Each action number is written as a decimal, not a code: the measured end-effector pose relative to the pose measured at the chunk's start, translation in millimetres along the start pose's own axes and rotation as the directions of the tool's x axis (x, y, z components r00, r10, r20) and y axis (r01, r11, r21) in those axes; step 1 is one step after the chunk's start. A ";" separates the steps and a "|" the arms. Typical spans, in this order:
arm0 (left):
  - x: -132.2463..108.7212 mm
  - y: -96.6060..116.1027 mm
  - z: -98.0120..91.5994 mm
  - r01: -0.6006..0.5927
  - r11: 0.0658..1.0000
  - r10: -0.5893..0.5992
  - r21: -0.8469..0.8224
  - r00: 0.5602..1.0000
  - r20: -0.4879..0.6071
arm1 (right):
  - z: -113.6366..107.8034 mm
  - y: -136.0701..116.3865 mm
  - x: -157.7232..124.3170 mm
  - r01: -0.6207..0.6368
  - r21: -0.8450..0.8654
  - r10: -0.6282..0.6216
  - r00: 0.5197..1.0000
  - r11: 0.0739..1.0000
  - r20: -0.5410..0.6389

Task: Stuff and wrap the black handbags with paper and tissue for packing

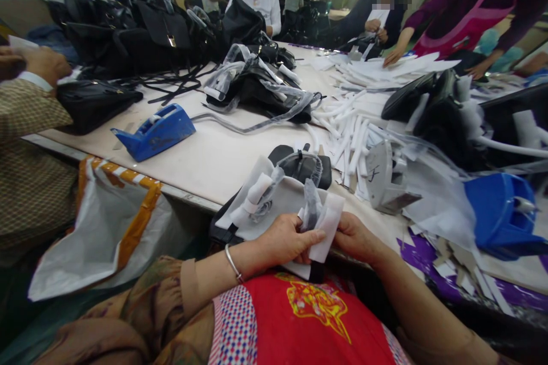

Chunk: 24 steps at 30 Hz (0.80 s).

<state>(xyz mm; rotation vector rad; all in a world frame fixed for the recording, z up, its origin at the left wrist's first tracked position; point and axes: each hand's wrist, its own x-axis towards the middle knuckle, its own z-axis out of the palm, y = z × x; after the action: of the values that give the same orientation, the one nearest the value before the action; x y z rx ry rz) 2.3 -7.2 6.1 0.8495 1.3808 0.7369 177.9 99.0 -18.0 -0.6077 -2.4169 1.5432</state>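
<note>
A black handbag [225, 222] lies at the table's front edge before me, with white foam sheet over its front and clear plastic wrapped round its handle [319, 168]. My left hand [285, 239] pinches a white foam strip [329, 228] beside a plastic-wrapped strap end [312, 205]. Behind the strip's right edge, my right hand [355, 236] is closed on it, its fingertips partly hidden. Another foam wrap [257, 194] sits round hardware at the bag's left side.
A blue tape dispenser [156, 131] stands left, a grey one [385, 177] and a blue one [500, 214] right. Foam strips [353, 137] are heaped mid-table. Black bags [265, 88] lie further back. A white sack [77, 245] hangs at the left edge. Co-workers sit and stand around.
</note>
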 end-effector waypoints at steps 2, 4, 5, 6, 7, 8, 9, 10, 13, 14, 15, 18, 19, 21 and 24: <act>0.0 0.0 0.0 0.000 1.000 0.000 -0.005 1.000 -0.013 | 0.7 -1.6 -0.4 -0.042 0.017 0.042 0.999 0.999 0.004; 0.5 -0.3 0.5 0.007 1.000 -0.007 -0.012 0.999 -0.045 | -1.5 -5.0 -1.8 -0.060 -0.001 0.060 0.998 0.998 -0.031; 0.8 -0.7 0.9 0.006 1.000 -0.007 -0.017 0.998 -0.059 | -3.6 -7.3 -3.1 -0.059 -0.017 0.058 0.996 0.998 -0.070; 1.3 -1.2 1.3 0.004 1.000 -0.005 -0.025 0.998 -0.066 | -6.0 -9.8 -4.9 -0.056 -0.021 0.053 0.992 0.998 -0.115; 1.6 -1.7 1.7 0.000 0.999 -0.002 -0.033 0.998 -0.067 | -8.1 -12.5 -6.9 -0.052 0.001 0.052 0.986 0.999 -0.157; 1.9 -2.2 1.9 -0.002 0.999 -0.001 -0.039 0.998 -0.063 | -9.6 -15.2 -9.1 -0.052 0.055 0.061 0.981 0.997 -0.183; 2.0 -2.5 2.0 -0.003 0.999 0.000 -0.041 0.998 -0.062 | -10.1 -17.7 -11.3 -0.058 0.132 0.083 0.978 0.989 -0.192; 1.8 -2.5 2.0 -0.006 0.999 0.004 -0.039 0.998 -0.061 | -9.3 -20.1 -13.1 -0.079 0.216 0.121 0.975 0.973 -0.187; -0.1 -1.2 0.9 -0.027 0.999 0.026 -0.021 0.998 -0.065 | -0.7 -25.1 -15.6 -0.206 0.354 0.273 0.950 0.912 -0.151; -0.9 -0.7 0.1 -0.039 0.999 0.038 -0.018 0.998 -0.058 | 3.1 -25.9 -15.5 -0.242 0.366 0.315 0.937 0.898 -0.152; -1.6 -0.2 -0.8 -0.046 0.999 0.045 -0.020 0.998 -0.043 | 6.7 -26.3 -15.2 -0.263 0.382 0.345 0.925 0.886 -0.162; -2.5 0.6 -3.4 -0.031 0.998 0.033 -0.050 0.999 0.040 | 13.9 -25.8 -14.1 -0.271 0.454 0.386 0.904 0.849 -0.183; -2.4 0.8 -4.0 -0.021 0.998 0.024 -0.060 0.998 0.060 | 14.9 -25.4 -14.1 -0.274 0.471 0.398 0.898 0.839 -0.186; -1.5 1.4 -4.7 -0.004 0.998 0.008 -0.063 0.998 0.067 | 15.6 -25.2 -14.8 -0.284 0.479 0.416 0.888 0.831 -0.195; -0.3 2.6 -5.2 -0.013 1.000 0.013 0.017 1.000 0.010 | 15.4 -27.9 -17.1 -0.282 0.470 0.423 0.877 0.837 -0.227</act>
<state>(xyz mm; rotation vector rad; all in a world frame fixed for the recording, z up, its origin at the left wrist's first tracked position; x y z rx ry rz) -2.7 -5.7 8.5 0.8754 1.3759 0.7304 180.9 68.6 1.3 -1.1592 -1.7111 1.8600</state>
